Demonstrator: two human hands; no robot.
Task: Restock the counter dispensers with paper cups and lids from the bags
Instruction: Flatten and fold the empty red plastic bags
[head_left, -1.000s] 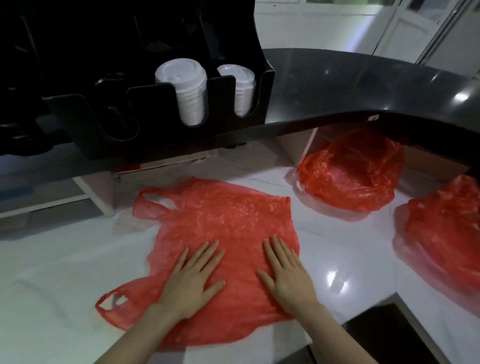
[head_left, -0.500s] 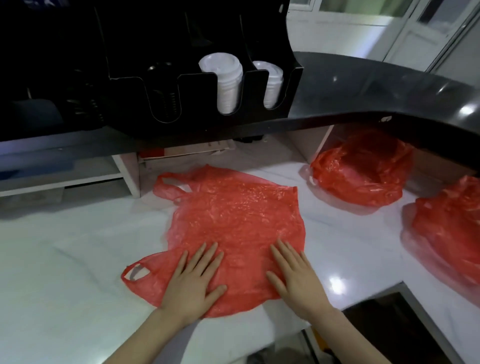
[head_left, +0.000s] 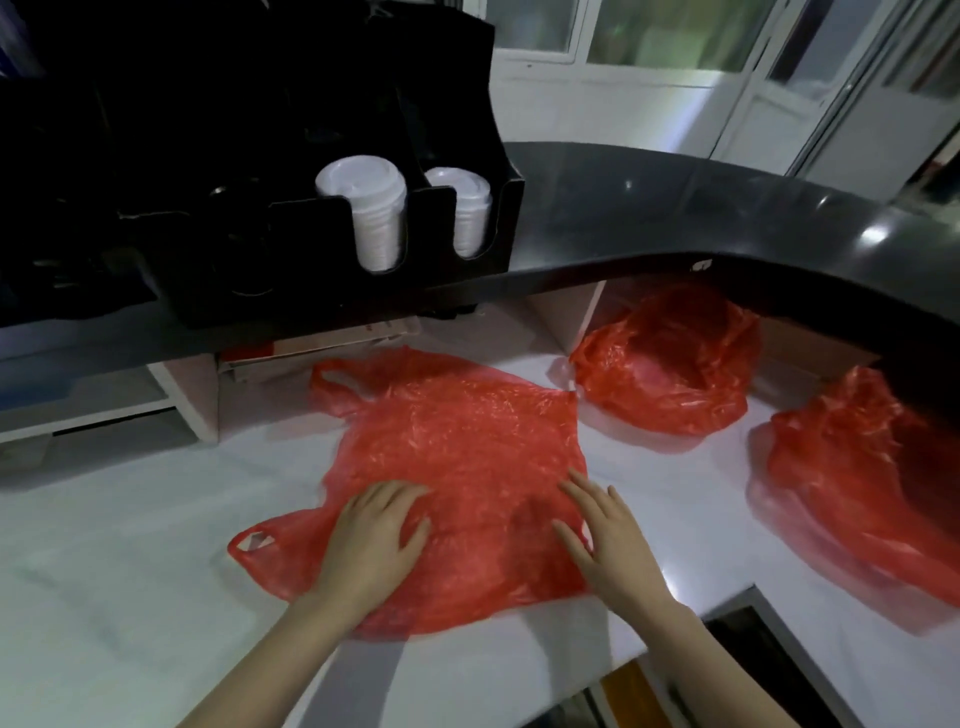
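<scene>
A flat, empty-looking red plastic bag (head_left: 457, 457) lies spread on the white counter (head_left: 130, 571). My left hand (head_left: 371, 540) rests palm down on its near left part, fingers slightly curled. Flat on the bag's near right edge lies my right hand (head_left: 608, 535), fingers apart. On the raised dark ledge stands a black dispenser (head_left: 311, 234) holding two stacks of white lids (head_left: 371, 208), (head_left: 465, 208). Two more red bags sit at the right: one (head_left: 670, 364) under the ledge, one (head_left: 857, 467) at the far right.
The dark curved ledge (head_left: 675, 218) overhangs the back of the white counter. A dark opening (head_left: 769, 654) cuts into the counter's near right corner. Flat cardboard pieces (head_left: 322, 348) lie under the ledge behind the bag. The dispenser's left slots are too dark to read.
The view has shifted left and up across the frames. My left hand's fingers have curled in on the bag, and the bag's near edge has bunched slightly; both hands stay on it.
</scene>
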